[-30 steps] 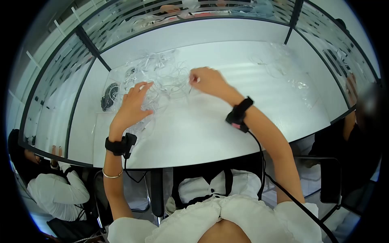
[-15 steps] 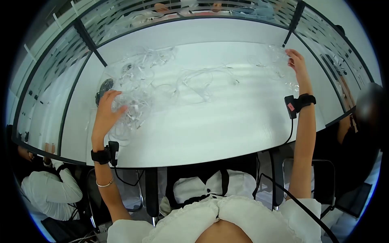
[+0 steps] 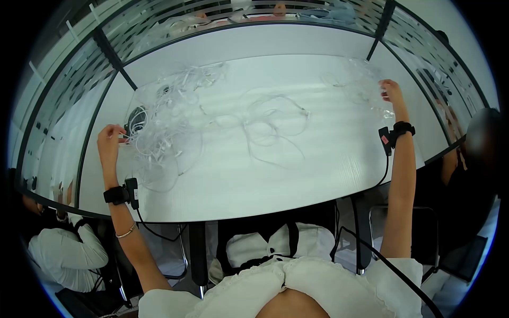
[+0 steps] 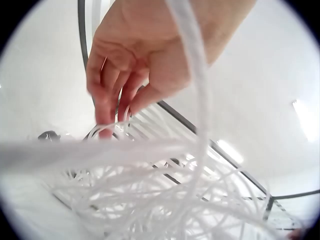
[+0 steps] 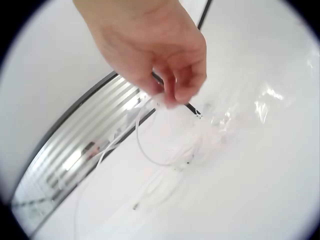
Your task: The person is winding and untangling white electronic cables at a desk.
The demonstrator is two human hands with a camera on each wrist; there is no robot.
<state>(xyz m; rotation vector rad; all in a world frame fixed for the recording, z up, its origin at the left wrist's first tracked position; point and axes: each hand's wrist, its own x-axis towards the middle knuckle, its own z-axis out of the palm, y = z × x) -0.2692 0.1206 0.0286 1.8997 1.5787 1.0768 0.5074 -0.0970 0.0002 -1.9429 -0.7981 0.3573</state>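
At the left end of the table, my left hand (image 3: 110, 139) pinches strands at the edge of a tangled pile of white cables (image 3: 159, 140). The left wrist view shows the thumb and fingertips together on a thin strand, and loose cables (image 4: 200, 90) cross close to the camera. Far to the right, my right hand (image 3: 391, 91) holds the end of a white cable (image 5: 138, 132) between thumb and fingers. That cable hangs in a loop below the fingertips. Below it, other thin cables and clear plastic bags (image 5: 225, 120) lie on the table.
Several loosely looped white cables (image 3: 265, 130) lie mid-table. Behind the left pile sits a dark coiled bundle (image 3: 136, 119). Clear plastic bags (image 3: 363, 74) lie at the back right. Partitions with glass tops (image 3: 254, 40) enclose the table (image 3: 297, 185); people sit on both sides.
My right hand has swung from mid-table to the far right, then dipped slightly. My left hand has moved left and now pinches strands at the pile. Loose cables have spread mid-table.
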